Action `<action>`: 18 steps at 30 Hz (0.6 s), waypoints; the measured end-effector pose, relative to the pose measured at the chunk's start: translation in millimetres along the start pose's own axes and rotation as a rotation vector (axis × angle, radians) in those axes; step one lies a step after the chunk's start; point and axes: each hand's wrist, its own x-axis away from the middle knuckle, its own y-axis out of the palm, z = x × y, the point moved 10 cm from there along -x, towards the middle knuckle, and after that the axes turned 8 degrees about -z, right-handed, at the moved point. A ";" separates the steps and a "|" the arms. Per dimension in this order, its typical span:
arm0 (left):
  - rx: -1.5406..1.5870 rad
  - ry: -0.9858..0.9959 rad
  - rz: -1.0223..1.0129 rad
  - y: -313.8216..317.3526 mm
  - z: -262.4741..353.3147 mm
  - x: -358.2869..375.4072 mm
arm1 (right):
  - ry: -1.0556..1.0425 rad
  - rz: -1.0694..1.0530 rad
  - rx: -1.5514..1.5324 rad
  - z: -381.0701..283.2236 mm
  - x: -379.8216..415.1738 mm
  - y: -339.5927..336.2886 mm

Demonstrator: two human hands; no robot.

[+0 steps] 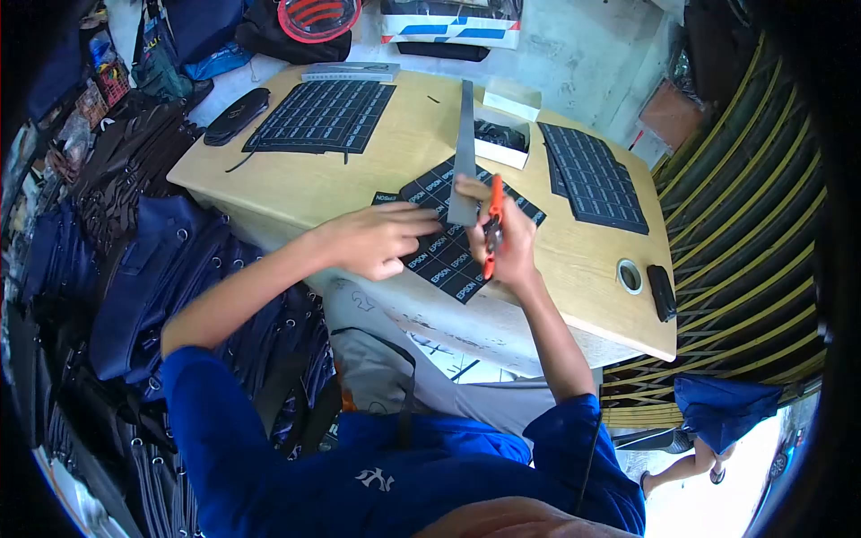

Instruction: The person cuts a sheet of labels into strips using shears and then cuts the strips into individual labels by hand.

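The printed sheet (432,265), black with rows of white EPSON lettering, lies at an angle on the near edge of the table (574,287), directly in front of the person. A small printed piece (386,197) lies just beside its left corner. The metal ruler (465,134) extends above the sheet, its near end over the middle of the sheet and its far end beside the open white box (515,154); whether the ruler touches the sheet cannot be told. The right hand (515,244) is closed around the orange-handled tool (497,199), and its fingertips also meet the ruler near the lower end. The left hand (381,240) is palm down over the left side of the sheet, fingers slightly apart and clasping nothing; fingertip contact with the sheet cannot be confirmed. The white box contains dark items, and its lid (512,97) stands behind it. Outward from the work area, a left stack of sheets (327,117) and a right stack of sheets (599,184) flank the box. A dark oval case (237,117) rests at the left edge of the table; a tape roll (621,276) and a black pouch (661,293) lie at the right. Dark bags (152,260) are piled left of the table, and a yellow folding gate (735,260) stands right of it.
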 end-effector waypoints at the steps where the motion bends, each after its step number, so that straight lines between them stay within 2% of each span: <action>1: -0.001 -0.001 -0.008 2.9 1.0 9.9 | 0.036 -0.046 0.002 -0.8 3.7 5.6; 3: 0.452 -0.458 0.239 -4.0 -45.0 48.0 | 0.012 -0.116 -0.022 -3.5 11.8 12.9; 4: 0.451 -0.501 0.455 -11.4 -48.4 67.4 | -0.014 -0.194 -0.041 -5.7 15.3 21.1; 5: 0.454 -0.501 0.445 -5.4 -44.9 73.5 | -0.007 -0.188 -0.046 -5.8 16.1 21.6; 7: 0.753 -0.653 0.854 -1.5 -57.7 118.0 | -0.118 -0.331 0.006 -23.5 17.7 32.6; 8: 0.764 -0.657 0.849 10.8 -54.4 124.7 | -0.173 -0.314 -0.018 -38.0 11.2 30.3; 10: 1.171 -0.983 1.130 64.1 -69.2 170.0 | -0.203 -0.360 -0.009 -37.1 14.9 37.7; 11: 1.174 -0.989 1.131 66.8 -68.0 170.9 | -0.242 -0.398 0.001 -39.7 17.5 43.5; 13: 1.465 -0.838 1.354 77.5 -64.7 171.8 | -0.247 -0.420 0.021 -43.1 18.1 47.5; 15: 1.487 -0.779 1.352 59.5 -60.5 161.2 | -0.250 -0.581 0.049 -45.1 25.1 61.4; 18: 1.517 -0.806 1.379 60.1 -60.8 162.3 | -0.305 -0.629 0.115 -54.2 30.3 64.5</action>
